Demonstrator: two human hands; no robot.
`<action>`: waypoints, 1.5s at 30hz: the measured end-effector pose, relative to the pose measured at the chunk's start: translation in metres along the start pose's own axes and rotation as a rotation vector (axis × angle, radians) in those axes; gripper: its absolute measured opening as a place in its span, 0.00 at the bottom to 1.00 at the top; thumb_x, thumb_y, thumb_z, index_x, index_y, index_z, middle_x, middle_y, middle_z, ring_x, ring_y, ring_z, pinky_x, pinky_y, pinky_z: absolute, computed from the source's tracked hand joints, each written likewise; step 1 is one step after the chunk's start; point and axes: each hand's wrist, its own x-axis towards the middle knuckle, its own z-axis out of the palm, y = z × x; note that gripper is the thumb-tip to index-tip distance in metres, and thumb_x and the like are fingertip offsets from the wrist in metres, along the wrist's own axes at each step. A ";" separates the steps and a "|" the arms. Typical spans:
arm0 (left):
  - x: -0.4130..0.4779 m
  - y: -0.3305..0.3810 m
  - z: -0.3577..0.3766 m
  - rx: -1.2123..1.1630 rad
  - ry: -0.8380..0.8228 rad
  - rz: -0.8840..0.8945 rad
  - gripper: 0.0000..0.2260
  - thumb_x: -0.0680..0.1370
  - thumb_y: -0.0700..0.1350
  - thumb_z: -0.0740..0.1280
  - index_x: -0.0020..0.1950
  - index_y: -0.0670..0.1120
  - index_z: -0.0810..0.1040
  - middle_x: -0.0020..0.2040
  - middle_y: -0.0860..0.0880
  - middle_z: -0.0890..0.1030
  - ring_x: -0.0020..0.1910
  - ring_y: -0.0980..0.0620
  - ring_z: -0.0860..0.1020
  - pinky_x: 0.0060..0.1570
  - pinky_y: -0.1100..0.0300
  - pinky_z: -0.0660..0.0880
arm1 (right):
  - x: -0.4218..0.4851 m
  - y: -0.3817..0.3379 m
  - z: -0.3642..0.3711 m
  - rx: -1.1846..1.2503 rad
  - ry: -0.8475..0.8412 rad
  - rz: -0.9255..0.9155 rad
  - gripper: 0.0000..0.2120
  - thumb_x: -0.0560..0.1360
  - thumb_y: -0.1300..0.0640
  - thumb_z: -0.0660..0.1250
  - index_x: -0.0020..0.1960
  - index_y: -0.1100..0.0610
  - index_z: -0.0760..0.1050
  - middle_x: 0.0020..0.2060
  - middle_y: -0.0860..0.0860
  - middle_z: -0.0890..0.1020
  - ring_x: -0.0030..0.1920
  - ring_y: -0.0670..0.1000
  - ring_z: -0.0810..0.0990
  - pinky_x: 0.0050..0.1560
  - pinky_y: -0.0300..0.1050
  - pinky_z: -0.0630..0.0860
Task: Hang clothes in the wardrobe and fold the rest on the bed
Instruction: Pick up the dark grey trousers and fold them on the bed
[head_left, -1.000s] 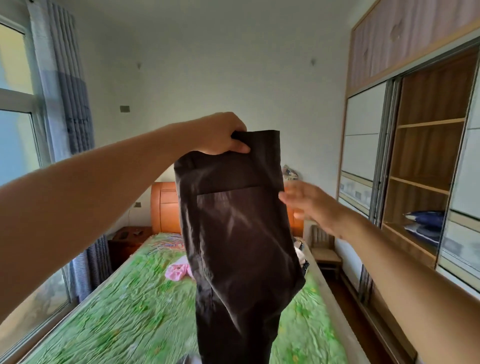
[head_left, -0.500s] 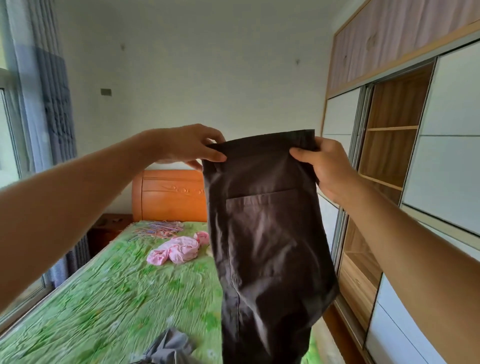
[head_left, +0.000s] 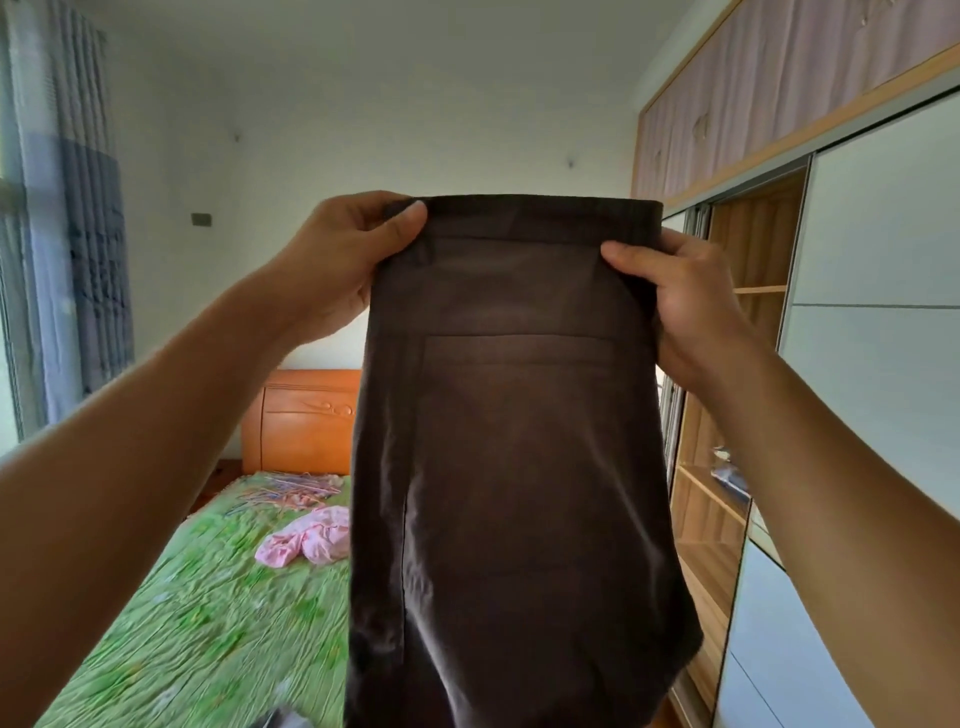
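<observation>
You hold the dark brown trousers (head_left: 514, 441) up at chest height, waistband level, over the green bed (head_left: 208, 613). Your left hand (head_left: 337, 270) pinches the left waistband corner, thumb in front; your right hand (head_left: 691, 306) grips the right edge, fingers closed on cloth. Pink garment (head_left: 306, 535) lies on the bed; open wardrobe (head_left: 727, 467) to the right.

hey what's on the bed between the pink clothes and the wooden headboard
In the head view, a loose pile of thin, multicoloured clothes hangers lies on the green bedspread, between the pink clothes and the wooden headboard.
</observation>
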 end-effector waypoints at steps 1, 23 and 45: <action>0.005 -0.004 0.003 0.011 -0.006 -0.013 0.07 0.82 0.42 0.64 0.55 0.41 0.80 0.45 0.47 0.84 0.44 0.53 0.83 0.49 0.60 0.82 | 0.004 0.003 -0.006 -0.008 -0.011 0.002 0.11 0.75 0.65 0.71 0.57 0.63 0.82 0.52 0.60 0.86 0.53 0.59 0.86 0.57 0.53 0.82; -0.006 -0.442 -0.046 0.856 -0.293 -0.469 0.05 0.76 0.40 0.73 0.47 0.47 0.79 0.36 0.47 0.81 0.34 0.47 0.81 0.37 0.57 0.73 | -0.002 0.399 -0.061 -0.858 -0.224 0.645 0.08 0.76 0.57 0.74 0.53 0.51 0.79 0.37 0.52 0.82 0.31 0.51 0.82 0.30 0.46 0.78; -0.033 -0.810 -0.067 0.571 0.150 -1.059 0.26 0.80 0.38 0.68 0.76 0.49 0.67 0.65 0.51 0.70 0.41 0.52 0.77 0.31 0.63 0.74 | 0.014 0.809 -0.101 -0.692 -0.250 1.016 0.31 0.78 0.50 0.70 0.77 0.49 0.64 0.75 0.52 0.68 0.73 0.55 0.69 0.67 0.48 0.68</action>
